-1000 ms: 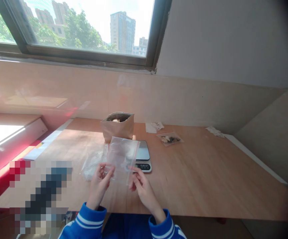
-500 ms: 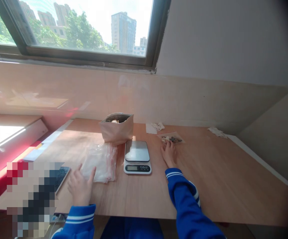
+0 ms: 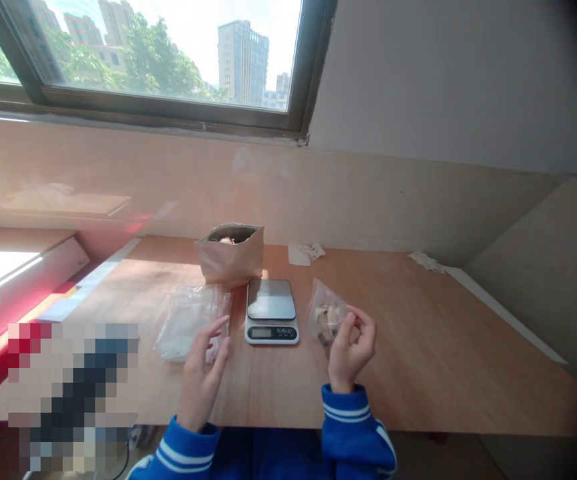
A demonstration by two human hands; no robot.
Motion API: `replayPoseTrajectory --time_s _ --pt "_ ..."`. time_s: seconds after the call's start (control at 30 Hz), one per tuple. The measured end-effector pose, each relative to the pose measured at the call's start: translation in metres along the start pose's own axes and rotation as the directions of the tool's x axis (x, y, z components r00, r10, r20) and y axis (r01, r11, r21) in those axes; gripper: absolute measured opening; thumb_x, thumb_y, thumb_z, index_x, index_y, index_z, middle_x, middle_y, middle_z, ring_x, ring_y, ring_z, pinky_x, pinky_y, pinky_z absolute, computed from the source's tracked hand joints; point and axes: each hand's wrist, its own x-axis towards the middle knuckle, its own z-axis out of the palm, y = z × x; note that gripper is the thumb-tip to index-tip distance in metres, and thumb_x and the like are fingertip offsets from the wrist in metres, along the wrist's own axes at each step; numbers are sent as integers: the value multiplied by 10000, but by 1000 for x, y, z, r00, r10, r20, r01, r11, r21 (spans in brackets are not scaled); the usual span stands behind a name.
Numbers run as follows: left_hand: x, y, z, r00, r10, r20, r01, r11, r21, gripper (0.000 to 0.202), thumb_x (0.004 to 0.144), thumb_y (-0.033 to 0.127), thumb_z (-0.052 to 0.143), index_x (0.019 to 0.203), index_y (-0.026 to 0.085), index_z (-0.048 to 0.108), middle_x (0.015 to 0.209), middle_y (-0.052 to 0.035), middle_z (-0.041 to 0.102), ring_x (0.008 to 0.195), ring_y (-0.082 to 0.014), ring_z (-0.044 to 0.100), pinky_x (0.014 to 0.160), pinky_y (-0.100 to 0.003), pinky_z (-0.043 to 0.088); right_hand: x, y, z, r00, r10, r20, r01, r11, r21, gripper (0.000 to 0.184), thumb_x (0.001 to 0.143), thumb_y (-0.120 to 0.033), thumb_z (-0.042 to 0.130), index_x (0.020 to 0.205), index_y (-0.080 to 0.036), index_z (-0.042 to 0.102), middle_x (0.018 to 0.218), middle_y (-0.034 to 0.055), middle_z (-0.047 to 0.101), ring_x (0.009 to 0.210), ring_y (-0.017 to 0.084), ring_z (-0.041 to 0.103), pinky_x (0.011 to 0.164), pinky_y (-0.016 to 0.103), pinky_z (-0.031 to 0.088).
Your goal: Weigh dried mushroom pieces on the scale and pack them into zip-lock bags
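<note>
Between the thumb and fingers of my right hand (image 3: pixel 351 347) is the edge of a small clear zip bag (image 3: pixel 324 317). Pale and dark pieces, which look like dried mushroom, lie in its lower part. The bag is held up to the right of a kitchen scale (image 3: pixel 271 312). My left hand (image 3: pixel 204 373) is open, fingers apart, in front of a stack of clear zip bags (image 3: pixel 183 327) and left of the scale. Nothing shows in its grasp. An upright brown paper pouch (image 3: pixel 231 257) with an open top stands behind the scale, pale pieces visible inside.
Crumpled white paper (image 3: pixel 308 253) lies at the back of the wooden table (image 3: pixel 443 360), and another scrap (image 3: pixel 427 262) is at the back right. A wall and window (image 3: pixel 168 60) rise behind. The area at the left front is pixelated.
My right hand has lifted the filled zip bag off the table and brought it nearer. My left hand has moved right, from the stack's left front to its right front.
</note>
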Motion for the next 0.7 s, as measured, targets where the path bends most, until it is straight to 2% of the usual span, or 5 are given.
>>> replayPoseTrajectory --time_s 0.23,0.43,0.5,0.63,0.7 --pt "-2 36 8 947 -69 315 155 955 -254 231 827 404 572 822 173 569 747 -6 580 677 -120 542 628 -235 437 -44 -85 -5 810 174 560 -410 851 328 237 906 -406 456 989 -193 520 642 -36 507 559 113 504 556 237 424" --pt "-11 34 10 936 -272 222 347 819 -458 351 830 479 537 686 200 379 476 95 331 378 -46 299 389 -179 254 -50 -81 -8 883 178 434 -249 962 112 275 884 -444 482 1011 -200 481 928 57 573 813 158 549 723 280 440" --pt "-12 36 12 931 -312 188 365 798 -479 357 824 488 540 685 208 366 459 98 346 357 -52 313 378 -183 267 -55 -89 -12 776 139 615 -257 960 107 259 925 -437 393 861 -205 489 755 14 545 670 135 519 637 253 421" --pt "-13 42 15 939 -316 137 341 802 -491 339 793 526 550 725 208 457 552 53 489 475 -99 475 481 -218 423 -72 -104 -10 364 23 931 -309 946 98 282 926 -436 380 765 -215 451 584 -40 476 514 113 466 508 220 351" --pt "-14 42 16 937 -338 91 336 798 -500 358 773 555 549 770 198 519 665 15 566 597 -130 548 571 -241 478 -78 -106 -7 334 21 942 -289 954 82 249 904 -427 433 769 -218 429 574 -55 457 497 108 457 490 212 324"
